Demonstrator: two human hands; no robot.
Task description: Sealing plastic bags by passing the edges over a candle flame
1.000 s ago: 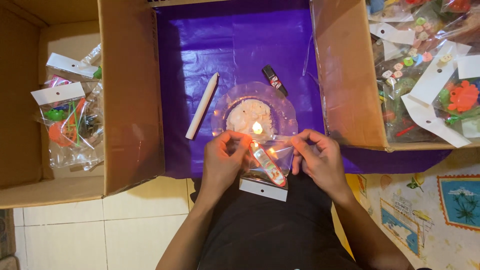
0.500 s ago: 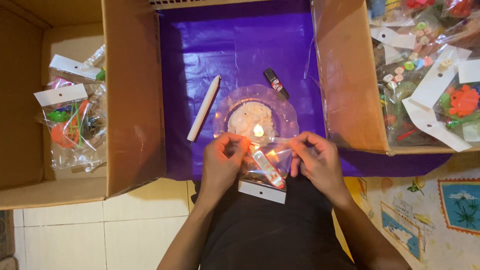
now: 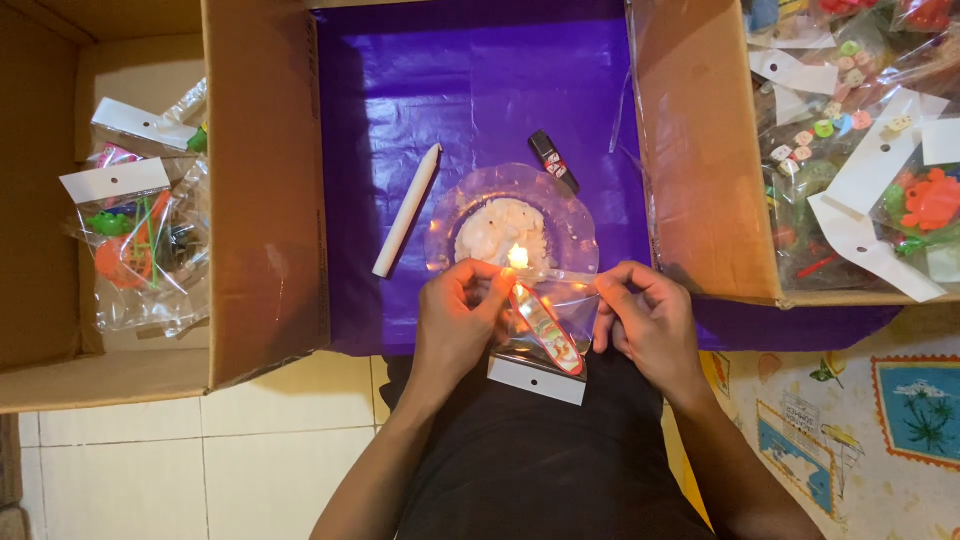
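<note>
A person seated over a purple sheet (image 3: 480,90) holds a small clear plastic packet (image 3: 540,330) by its upper edge just beside a lit candle flame (image 3: 518,257), the left hand (image 3: 455,320) and the right hand (image 3: 645,325) each pinching one end between thumb and fingertips, fingers closed tight on the film. The packet hangs over the person's lap at the near edge of the sheet, a white card header (image 3: 536,381) at its lower end and a red-edged toy inside. It looks very light, thin and limp, likely slick to the touch and quick to shrink or melt near heat, so the safest hold seems to be at the two corners away from the flame, as the fingers now have it. The flame rises from a spread of white wax on a clear dish (image 3: 570,215), with a spare white candle (image 3: 407,210) and a dark lighter (image 3: 553,161) lying apart on the sheet. Cardboard box flaps (image 3: 265,190) wall the sheet on both sides, the boxes holding more bagged toys (image 3: 135,245); open room lies mainly farther up the sheet, while the hands work close above the dish rim.
</note>
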